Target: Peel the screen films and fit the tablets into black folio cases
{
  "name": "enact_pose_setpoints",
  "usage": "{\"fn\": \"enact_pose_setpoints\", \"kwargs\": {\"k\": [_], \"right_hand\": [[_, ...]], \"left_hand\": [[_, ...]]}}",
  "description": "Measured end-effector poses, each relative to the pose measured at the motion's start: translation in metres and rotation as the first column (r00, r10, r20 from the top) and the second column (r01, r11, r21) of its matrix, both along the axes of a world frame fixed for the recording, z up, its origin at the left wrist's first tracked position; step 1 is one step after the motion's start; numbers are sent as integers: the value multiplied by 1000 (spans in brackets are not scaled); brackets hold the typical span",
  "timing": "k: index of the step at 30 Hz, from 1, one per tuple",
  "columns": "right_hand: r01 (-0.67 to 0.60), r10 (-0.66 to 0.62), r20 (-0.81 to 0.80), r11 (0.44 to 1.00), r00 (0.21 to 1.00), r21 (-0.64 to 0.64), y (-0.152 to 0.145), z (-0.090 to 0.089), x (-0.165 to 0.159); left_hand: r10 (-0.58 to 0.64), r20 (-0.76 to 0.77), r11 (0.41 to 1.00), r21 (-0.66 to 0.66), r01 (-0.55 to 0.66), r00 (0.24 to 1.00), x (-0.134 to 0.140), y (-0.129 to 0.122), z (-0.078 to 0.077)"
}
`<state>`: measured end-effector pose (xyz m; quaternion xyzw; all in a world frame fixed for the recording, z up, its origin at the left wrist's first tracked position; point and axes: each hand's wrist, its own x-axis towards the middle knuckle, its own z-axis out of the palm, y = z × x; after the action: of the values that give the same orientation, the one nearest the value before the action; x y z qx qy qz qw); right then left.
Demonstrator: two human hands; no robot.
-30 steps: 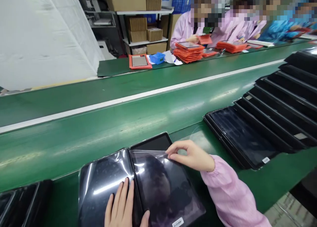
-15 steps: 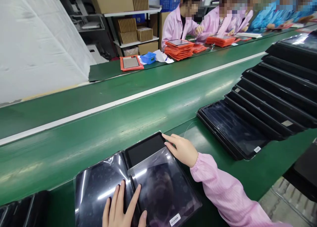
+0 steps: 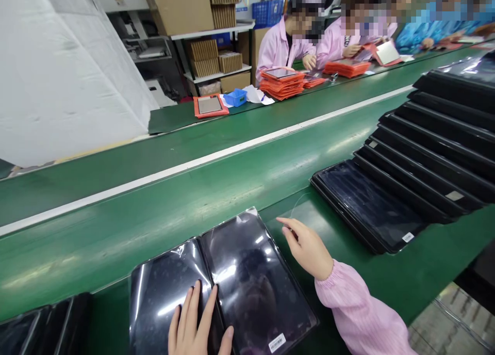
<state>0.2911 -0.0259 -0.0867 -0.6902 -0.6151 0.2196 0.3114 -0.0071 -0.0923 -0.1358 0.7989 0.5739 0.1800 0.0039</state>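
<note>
Two flat black tablets lie side by side in clear plastic film on the green worktop. The right tablet has a white barcode label at its near end, and film covers it up to the far edge. My left hand rests with fingers spread on the left tablet, across the seam between the two. Just right of the right tablet's far corner, my right hand hovers with nothing in it, index finger and thumb apart.
A long fanned-out row of wrapped tablets lies to the right. More dark wrapped tablets are at the lower left. Across the green conveyor, co-workers in pink and blue sit by orange stacks and a blue bin.
The film, folded back from the right tablet's far end before, now lies over it. My right hand has moved off the tablet's corner to the right. My left hand stays on the tablets.
</note>
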Motion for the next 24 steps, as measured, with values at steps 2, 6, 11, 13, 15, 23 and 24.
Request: {"fn": "enact_pose_setpoints", "kwargs": {"k": [2,6,11,13,15,23,24], "right_hand": [[8,-8,-18,1000,1000,-3,-5,-5,-1],[-61,59,-94,998,994,-23,-1,-12,-13],[-111,103,-132,993,986,-49,34,-16,-25],[-109,100,-127,992,987,-64,46,-16,-26],[-109,100,-127,992,987,-64,52,-17,-28],[-171,172,-188,985,967,19,73,-25,-24],[-190,194,-195,981,961,39,75,-26,-22]], "left_hand": [[22,50,1000,-21,-21,998,0,0,2],[20,59,998,-56,-16,998,-2,-1,9],[-73,-39,992,-104,69,997,-9,0,16],[-82,-48,990,-120,75,996,-10,1,18],[-83,-48,990,-118,77,995,-9,1,21],[-39,-58,995,-89,34,998,15,1,31],[-26,-68,997,-78,21,997,17,0,30]]}}
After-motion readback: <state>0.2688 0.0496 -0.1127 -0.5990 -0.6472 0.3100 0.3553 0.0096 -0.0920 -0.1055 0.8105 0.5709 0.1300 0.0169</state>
